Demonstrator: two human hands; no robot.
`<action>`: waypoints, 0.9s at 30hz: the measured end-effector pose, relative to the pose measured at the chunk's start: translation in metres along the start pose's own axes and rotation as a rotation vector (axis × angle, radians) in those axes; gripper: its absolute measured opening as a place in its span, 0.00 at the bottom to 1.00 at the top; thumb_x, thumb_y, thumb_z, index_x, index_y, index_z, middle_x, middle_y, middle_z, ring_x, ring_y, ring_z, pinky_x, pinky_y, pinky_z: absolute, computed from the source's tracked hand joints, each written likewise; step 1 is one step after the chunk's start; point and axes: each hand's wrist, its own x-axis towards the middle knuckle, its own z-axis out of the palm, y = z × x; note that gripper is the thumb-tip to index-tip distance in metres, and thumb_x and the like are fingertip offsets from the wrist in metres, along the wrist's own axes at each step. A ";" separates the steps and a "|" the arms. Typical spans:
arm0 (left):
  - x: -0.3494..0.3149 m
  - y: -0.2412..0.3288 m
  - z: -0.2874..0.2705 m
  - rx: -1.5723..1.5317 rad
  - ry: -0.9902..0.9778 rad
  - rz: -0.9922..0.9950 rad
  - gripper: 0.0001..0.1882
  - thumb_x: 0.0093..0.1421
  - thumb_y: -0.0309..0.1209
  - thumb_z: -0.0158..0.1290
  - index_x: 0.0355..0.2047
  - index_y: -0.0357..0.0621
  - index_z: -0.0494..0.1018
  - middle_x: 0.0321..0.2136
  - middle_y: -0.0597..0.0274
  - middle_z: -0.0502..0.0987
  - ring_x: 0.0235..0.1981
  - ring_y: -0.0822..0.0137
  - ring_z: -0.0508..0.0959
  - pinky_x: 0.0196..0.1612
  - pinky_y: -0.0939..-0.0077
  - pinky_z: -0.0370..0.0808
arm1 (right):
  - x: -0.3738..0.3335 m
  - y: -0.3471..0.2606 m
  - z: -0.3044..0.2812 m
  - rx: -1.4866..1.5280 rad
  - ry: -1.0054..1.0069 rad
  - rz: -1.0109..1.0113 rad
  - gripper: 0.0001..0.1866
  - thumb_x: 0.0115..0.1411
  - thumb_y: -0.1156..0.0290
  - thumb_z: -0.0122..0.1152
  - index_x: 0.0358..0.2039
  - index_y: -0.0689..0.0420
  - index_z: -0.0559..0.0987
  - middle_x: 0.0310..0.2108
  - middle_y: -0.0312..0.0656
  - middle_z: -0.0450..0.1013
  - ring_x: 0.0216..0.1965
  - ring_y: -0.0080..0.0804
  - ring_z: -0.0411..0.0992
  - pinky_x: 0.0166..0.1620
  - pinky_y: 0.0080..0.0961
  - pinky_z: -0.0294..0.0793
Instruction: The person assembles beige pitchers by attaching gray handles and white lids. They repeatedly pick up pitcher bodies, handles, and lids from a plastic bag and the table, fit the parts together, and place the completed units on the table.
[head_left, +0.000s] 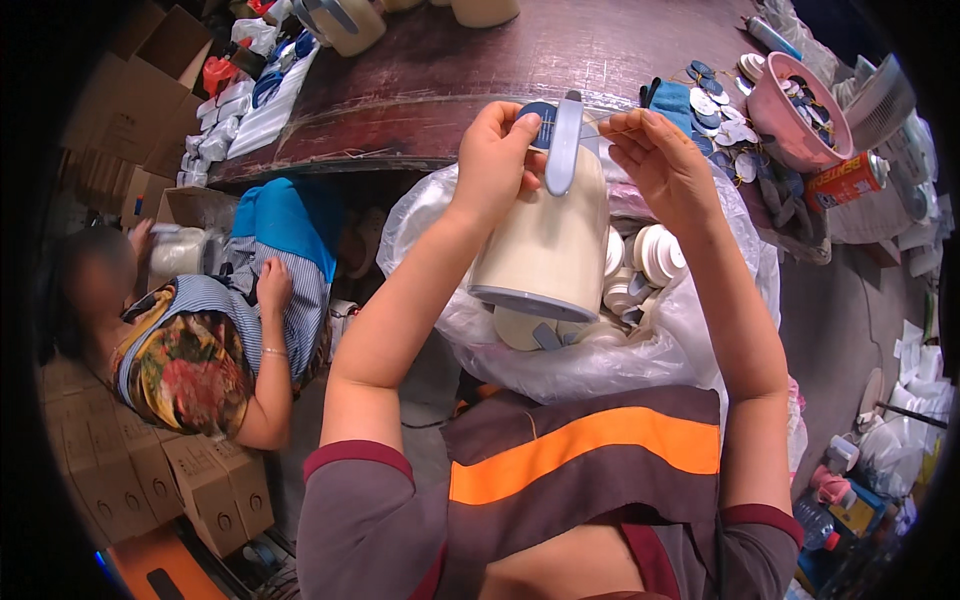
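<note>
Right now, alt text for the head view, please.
Left hand holding a round blue tag beside the grey handle of a cream jug, right hand opposite, pinching a thin cord. Beneath, a plastic bag holds white lids; a co-worker is at left.

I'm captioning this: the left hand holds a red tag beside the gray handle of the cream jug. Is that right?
Not quite: the head view shows a dark blue tag. The left hand does hold it beside the gray handle of the cream jug.

The cream jug [540, 248] looks like smooth, glossy plastic.
</note>
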 end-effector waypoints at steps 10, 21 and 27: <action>-0.005 -0.010 0.003 -0.294 0.234 0.337 0.08 0.64 0.30 0.52 0.42 0.45 0.66 0.30 0.66 0.72 0.27 0.77 0.73 0.26 0.84 0.72 | 0.001 -0.009 0.029 -0.122 -0.151 0.136 0.24 0.62 0.72 0.55 0.60 0.58 0.67 0.50 0.46 0.73 0.27 0.13 0.72 0.20 0.04 0.60; -0.011 0.000 0.000 -0.035 -0.137 0.150 0.13 0.65 0.30 0.50 0.48 0.38 0.67 0.38 0.62 0.74 0.37 0.73 0.77 0.39 0.75 0.79 | 0.004 0.009 0.044 -0.675 0.027 -0.412 0.21 0.56 0.69 0.63 0.51 0.59 0.76 0.41 0.36 0.76 0.32 0.21 0.72 0.37 0.20 0.71; -0.019 0.008 0.002 -0.102 -0.355 -0.083 0.23 0.62 0.30 0.53 0.55 0.34 0.61 0.40 0.56 0.75 0.39 0.69 0.79 0.42 0.71 0.80 | 0.012 0.001 0.045 -0.505 0.088 -0.162 0.20 0.54 0.74 0.54 0.49 0.63 0.74 0.35 0.41 0.75 0.32 0.26 0.72 0.36 0.20 0.72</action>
